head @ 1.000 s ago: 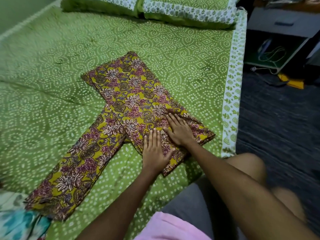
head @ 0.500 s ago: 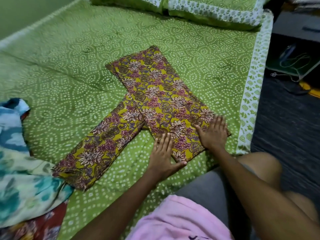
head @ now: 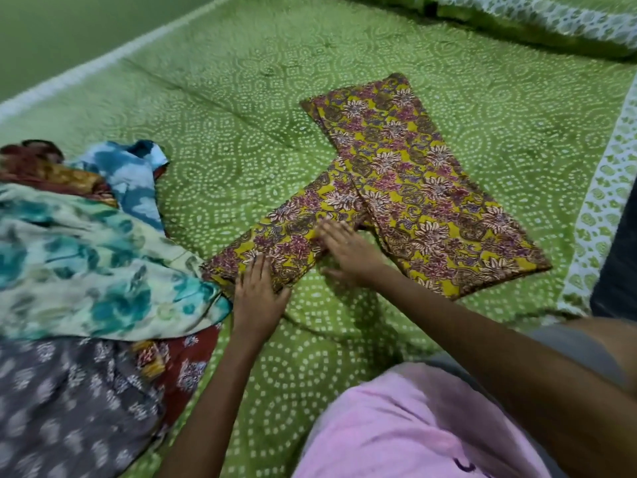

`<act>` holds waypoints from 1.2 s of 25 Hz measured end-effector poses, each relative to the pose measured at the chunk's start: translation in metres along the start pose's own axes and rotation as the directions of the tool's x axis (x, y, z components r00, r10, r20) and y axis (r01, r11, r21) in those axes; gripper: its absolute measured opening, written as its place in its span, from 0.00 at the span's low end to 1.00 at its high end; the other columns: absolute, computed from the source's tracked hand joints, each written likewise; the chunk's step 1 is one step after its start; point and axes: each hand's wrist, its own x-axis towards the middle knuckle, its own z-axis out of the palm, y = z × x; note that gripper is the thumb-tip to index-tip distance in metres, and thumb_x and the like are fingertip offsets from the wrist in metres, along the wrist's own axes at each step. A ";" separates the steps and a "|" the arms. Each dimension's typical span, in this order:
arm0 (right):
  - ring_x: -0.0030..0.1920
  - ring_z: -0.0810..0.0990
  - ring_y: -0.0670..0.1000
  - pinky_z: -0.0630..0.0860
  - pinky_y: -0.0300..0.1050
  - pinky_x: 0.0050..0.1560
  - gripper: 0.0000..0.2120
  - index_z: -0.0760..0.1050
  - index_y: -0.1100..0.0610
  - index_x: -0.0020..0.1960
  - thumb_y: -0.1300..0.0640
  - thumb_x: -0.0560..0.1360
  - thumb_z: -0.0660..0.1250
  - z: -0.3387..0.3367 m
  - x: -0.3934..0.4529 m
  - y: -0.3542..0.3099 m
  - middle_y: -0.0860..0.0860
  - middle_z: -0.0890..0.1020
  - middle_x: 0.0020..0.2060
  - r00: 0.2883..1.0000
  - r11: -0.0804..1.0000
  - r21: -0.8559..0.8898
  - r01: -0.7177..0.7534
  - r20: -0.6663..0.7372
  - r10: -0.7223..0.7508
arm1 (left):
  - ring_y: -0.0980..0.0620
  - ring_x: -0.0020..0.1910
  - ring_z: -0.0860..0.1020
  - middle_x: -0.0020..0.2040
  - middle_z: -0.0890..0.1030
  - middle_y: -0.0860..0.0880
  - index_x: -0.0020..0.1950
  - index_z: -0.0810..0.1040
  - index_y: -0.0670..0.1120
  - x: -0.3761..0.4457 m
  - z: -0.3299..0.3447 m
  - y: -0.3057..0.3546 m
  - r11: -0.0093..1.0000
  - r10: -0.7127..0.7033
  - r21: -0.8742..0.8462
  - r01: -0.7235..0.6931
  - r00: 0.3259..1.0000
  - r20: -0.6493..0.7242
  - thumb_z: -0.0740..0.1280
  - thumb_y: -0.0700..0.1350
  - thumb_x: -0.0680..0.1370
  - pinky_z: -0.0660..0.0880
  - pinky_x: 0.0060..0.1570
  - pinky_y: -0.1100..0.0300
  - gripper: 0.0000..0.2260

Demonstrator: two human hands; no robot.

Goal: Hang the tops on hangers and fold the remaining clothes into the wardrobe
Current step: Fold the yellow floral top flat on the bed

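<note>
Head view, nearest first: pink top (head: pixel 413 429) and grey shorts (head: pixel 579 350) at the bottom edge, both forearms reaching out over the bedsheet (head: pixel 262 139). Left hand (head: pixel 259 291) flat, fingers straight and close together, palm pressed on the near end of the trouser leg; right hand (head: pixel 348 250) also flat and spread, a little blurred, laid on the same leg just beside where it meets the folded part. Neither hand pinching cloth. Likely pinning and smoothing the leg so that the next fold falls square.

Trousers (head: pixel 406 188), yellow with maroon flowers, lying on the sheet in a bent shape: one long folded panel running away toward the pillows, the loose leg angled off toward the left and nearer. Placed close to the bed's right edge, within easy reach of both arms. Folding judged partly done; the loose leg not yet brought over the panel.

Left of the hands, a heap of clothes (head: pixel 89 270): teal floral cloth on top, grey print and red print beneath, a blue tie-dye piece farther back. The trouser leg's end touching the teal cloth, or just beside it; hard to tell which. Heap presumably waiting its turn.

Farthest, pillows (head: pixel 551 22) along the top edge. No hangers or wardrobe in sight.
</note>
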 end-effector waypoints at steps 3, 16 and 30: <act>0.76 0.44 0.51 0.37 0.45 0.73 0.29 0.43 0.59 0.77 0.54 0.81 0.51 0.010 0.029 -0.044 0.55 0.47 0.77 0.981 0.981 -0.033 0.192 0.010 -0.192 | 0.49 0.76 0.53 0.77 0.54 0.46 0.77 0.54 0.44 -0.001 -0.013 -0.017 0.996 0.092 -0.015 -0.091 0.991 0.101 0.57 0.56 0.77 0.49 0.73 0.54 0.31; 0.47 0.79 0.55 0.74 0.44 0.46 0.12 0.79 0.66 0.53 0.68 0.77 0.58 -0.046 0.063 -0.025 0.60 0.82 0.49 0.972 0.267 0.954 -0.139 0.080 0.221 | 0.61 0.47 0.79 0.54 0.80 0.48 0.49 0.79 0.38 0.135 -0.109 0.002 0.539 0.379 -0.829 -0.147 0.922 0.083 0.48 0.48 0.75 0.72 0.50 0.65 0.22; 0.54 0.74 0.53 0.70 0.44 0.63 0.11 0.76 0.62 0.53 0.56 0.76 0.67 0.002 0.000 0.216 0.53 0.73 0.53 0.535 -0.749 0.631 0.203 0.569 0.624 | 0.45 0.67 0.67 0.70 0.69 0.46 0.61 0.78 0.45 0.314 -0.016 0.137 0.855 0.481 -0.333 -0.398 0.849 0.219 0.52 0.56 0.77 0.63 0.66 0.46 0.23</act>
